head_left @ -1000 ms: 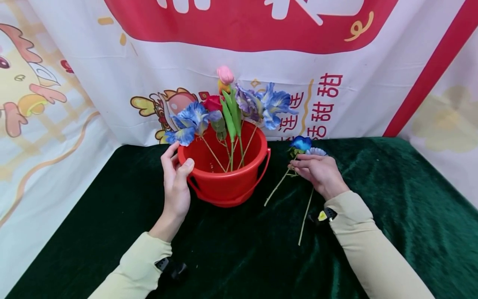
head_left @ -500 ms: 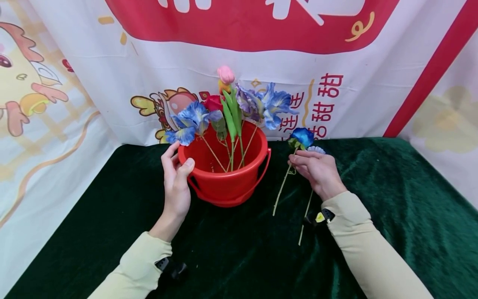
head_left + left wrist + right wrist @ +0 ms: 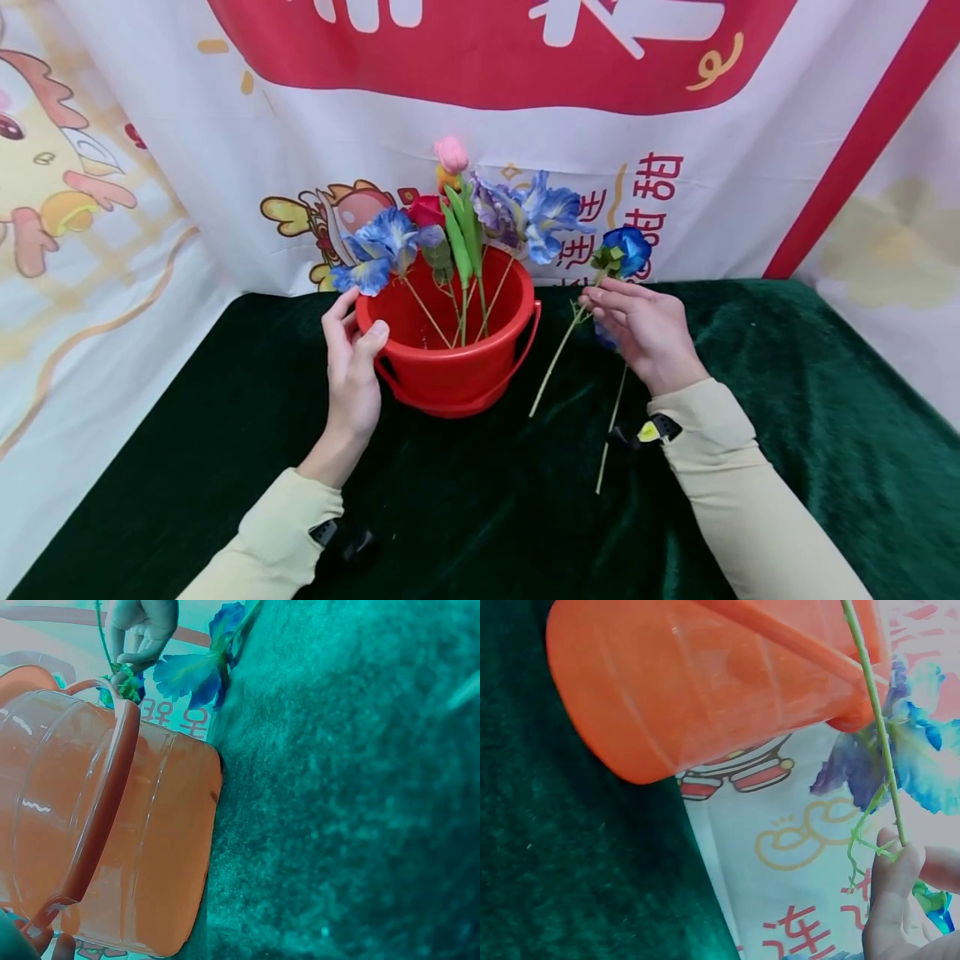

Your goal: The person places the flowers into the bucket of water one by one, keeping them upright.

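A red bucket [image 3: 450, 375] stands upright on the dark green cloth, with artificial flowers leaning inside it. My left hand [image 3: 351, 383] holds the bucket's left side near the rim, the thumb toward the front and the fingers curved around the far side. Right of the bucket, my right hand [image 3: 641, 329] pinches the stem of a blue rose [image 3: 626, 252] just below its bloom. The rose's bare stem [image 3: 879, 727] slants down and left, its lower end in the air outside the bucket. Beneath the right hand lies another blue flower [image 3: 196, 675], its bloom mostly hidden in the head view.
In the bucket are a pink tulip [image 3: 452, 155], a red rose [image 3: 426, 212] and blue irises [image 3: 551, 218]. The bucket's handle [image 3: 528, 342] hangs down its side. A printed white backdrop [image 3: 360, 129] rises behind the green cloth [image 3: 465, 500].
My right hand has raised the blue rose off the cloth, its bloom moving up and slightly right. The left hand stays at the bucket.
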Action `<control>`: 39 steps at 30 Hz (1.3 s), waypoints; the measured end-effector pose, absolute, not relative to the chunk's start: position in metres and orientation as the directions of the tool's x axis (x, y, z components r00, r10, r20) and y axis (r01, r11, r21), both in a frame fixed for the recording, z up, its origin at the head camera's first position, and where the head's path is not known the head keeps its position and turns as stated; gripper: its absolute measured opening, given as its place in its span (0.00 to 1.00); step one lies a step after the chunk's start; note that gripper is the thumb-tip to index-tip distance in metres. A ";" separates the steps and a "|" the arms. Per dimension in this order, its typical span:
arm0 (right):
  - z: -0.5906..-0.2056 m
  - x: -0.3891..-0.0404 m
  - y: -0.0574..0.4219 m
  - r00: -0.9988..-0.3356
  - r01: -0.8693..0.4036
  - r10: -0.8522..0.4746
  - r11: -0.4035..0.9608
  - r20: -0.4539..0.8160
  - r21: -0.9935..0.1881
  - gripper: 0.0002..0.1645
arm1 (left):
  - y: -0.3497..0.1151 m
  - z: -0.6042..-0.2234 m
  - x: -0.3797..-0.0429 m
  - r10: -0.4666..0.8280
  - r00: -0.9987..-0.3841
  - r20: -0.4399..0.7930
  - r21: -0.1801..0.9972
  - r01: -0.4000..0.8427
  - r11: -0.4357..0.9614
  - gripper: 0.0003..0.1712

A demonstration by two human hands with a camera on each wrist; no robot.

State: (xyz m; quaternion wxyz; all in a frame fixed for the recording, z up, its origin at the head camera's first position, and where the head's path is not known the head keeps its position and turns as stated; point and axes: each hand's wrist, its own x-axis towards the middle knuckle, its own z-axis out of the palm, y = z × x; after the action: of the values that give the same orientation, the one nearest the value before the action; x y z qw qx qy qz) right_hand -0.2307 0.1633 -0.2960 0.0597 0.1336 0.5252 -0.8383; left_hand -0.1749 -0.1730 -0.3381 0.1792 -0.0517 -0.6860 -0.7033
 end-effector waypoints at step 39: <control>-0.279 -0.232 0.073 -0.901 -0.266 0.416 -0.299 0.126 -0.916 0.05 | -0.172 -0.338 -0.176 -0.177 -0.934 0.311 0.949 0.317 -0.001 0.33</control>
State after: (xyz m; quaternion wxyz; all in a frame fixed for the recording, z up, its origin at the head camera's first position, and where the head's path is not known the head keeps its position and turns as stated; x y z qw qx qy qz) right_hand -0.2315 0.0733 -0.2792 -0.2124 0.0677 0.5525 -0.8032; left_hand -0.1757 -0.1724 -0.3382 0.1749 -0.0509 -0.6848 -0.7055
